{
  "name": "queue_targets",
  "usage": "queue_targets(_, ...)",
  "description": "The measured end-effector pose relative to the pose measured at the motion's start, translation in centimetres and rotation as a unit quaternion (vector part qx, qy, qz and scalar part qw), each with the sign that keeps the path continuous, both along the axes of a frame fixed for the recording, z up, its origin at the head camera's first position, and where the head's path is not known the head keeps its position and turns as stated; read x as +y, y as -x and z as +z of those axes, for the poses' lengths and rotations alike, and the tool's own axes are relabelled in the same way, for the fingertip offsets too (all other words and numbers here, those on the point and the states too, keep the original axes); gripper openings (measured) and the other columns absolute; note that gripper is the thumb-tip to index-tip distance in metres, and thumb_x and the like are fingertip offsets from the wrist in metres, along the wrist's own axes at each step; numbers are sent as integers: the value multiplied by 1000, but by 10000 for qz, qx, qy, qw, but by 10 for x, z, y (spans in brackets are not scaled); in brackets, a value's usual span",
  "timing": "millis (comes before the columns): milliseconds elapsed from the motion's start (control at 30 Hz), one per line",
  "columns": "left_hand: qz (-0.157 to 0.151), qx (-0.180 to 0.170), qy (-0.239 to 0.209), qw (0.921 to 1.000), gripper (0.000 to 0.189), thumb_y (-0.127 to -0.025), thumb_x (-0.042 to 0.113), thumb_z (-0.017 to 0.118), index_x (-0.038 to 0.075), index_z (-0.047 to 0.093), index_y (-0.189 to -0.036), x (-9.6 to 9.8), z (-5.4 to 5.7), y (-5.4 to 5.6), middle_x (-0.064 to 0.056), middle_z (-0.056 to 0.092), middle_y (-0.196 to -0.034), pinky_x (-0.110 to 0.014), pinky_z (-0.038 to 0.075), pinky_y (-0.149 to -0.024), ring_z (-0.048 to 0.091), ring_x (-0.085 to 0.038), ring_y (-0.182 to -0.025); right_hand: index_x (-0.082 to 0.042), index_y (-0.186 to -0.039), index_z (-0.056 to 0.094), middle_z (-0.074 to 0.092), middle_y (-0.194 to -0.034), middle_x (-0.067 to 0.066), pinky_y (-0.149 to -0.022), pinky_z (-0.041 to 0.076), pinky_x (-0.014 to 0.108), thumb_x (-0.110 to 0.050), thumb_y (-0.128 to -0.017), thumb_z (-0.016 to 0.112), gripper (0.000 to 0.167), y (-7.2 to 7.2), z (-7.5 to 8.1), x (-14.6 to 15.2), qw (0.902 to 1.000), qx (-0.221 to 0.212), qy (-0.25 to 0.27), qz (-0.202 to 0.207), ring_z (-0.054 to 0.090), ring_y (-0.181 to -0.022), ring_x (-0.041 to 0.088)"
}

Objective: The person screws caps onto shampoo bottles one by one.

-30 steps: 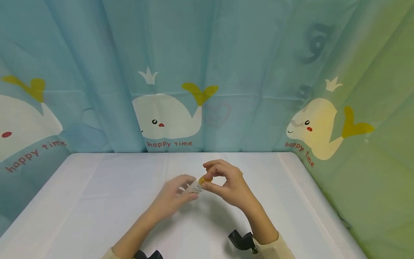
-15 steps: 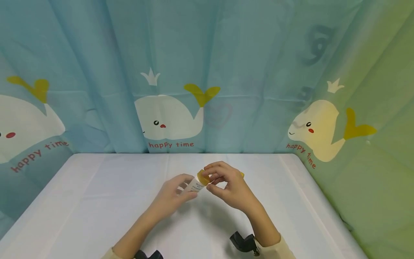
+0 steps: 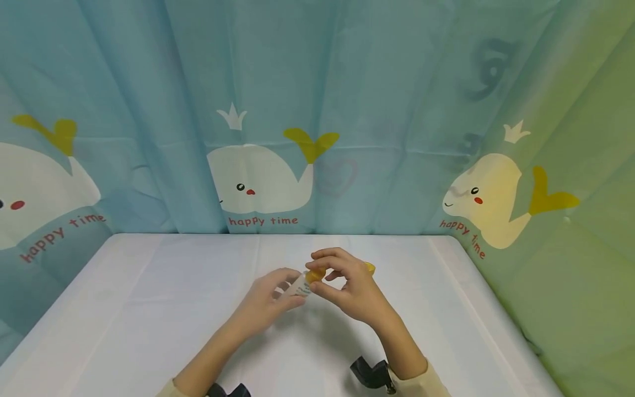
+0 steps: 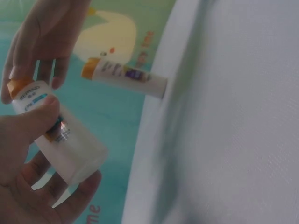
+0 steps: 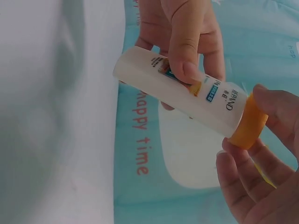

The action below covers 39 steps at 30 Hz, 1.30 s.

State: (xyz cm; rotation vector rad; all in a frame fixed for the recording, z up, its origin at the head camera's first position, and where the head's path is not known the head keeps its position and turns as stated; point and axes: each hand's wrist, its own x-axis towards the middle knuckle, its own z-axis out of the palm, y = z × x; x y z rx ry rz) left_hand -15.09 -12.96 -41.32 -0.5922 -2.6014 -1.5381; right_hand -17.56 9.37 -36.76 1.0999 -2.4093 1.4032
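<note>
My left hand (image 3: pixel 263 302) grips a white bottle (image 5: pixel 175 95) round its body, thumb lying over the label. The bottle is held above the table, tilted, with its orange cap (image 5: pixel 251 122) pointing toward my right hand (image 3: pixel 354 289). Thumb and fingers of that right hand pinch the cap, which sits on the bottle's neck. A second white bottle (image 4: pixel 126 77) with an orange cap and a purple label patch stands upright on the table beyond the right hand. From the head view only its yellow-orange top (image 3: pixel 370 268) shows; the hand hides the rest.
A white table (image 3: pixel 149 309) lies under both hands. Blue-green curtains (image 3: pixel 377 110) printed with whales hang behind its far edge and along both sides. Black mounts (image 3: pixel 371 373) sit at both wrists.
The right thumb and fingers came off their hold on the cap, then closed on it again. The left hand and its bottle stayed nearly still.
</note>
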Motion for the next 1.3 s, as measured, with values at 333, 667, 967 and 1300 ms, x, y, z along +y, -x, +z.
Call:
queue_targets(333,18,-141,27,9999,35,-90,34,74,22,64,-122,-3,2,2,6,68,-114,-34,55,-83,62,-14,-102,-17,-125,68,61,-129,-5,-78,59,28,-5,-88,74,39,2,1,6,9998,-56,61,171,67,-99,14)
queue_targets(667,-2394,-1375,-795,9578,38,-99,32,62,14,64,-132,-16,3,6,-2,71,-113,-33,55,-82,64,-18,-102,-3,-126,66,62,-132,17,-92,56,39,3,-83,77,44,8,3,17,9746,-758,804,1947,60,-121,23)
queue_targets(967,-2309,-908,-817,9653,31,-98,26,64,17,65,-128,-12,0,4,-1,69,-103,-31,57,-69,62,-14,-88,-10,-107,73,71,-108,6,-77,58,34,-1,-80,80,29,7,1,13,9833,-108,748,1654,66,-100,18)
queue_targets(1300,-953,136,-521,9940,31,-94,24,69,22,62,-125,1,-1,-2,3,66,-101,-31,55,-74,65,-13,-83,-16,-101,73,73,-102,1,-69,56,33,-8,-78,84,27,8,0,8,9903,712,803,884,66,-93,14)
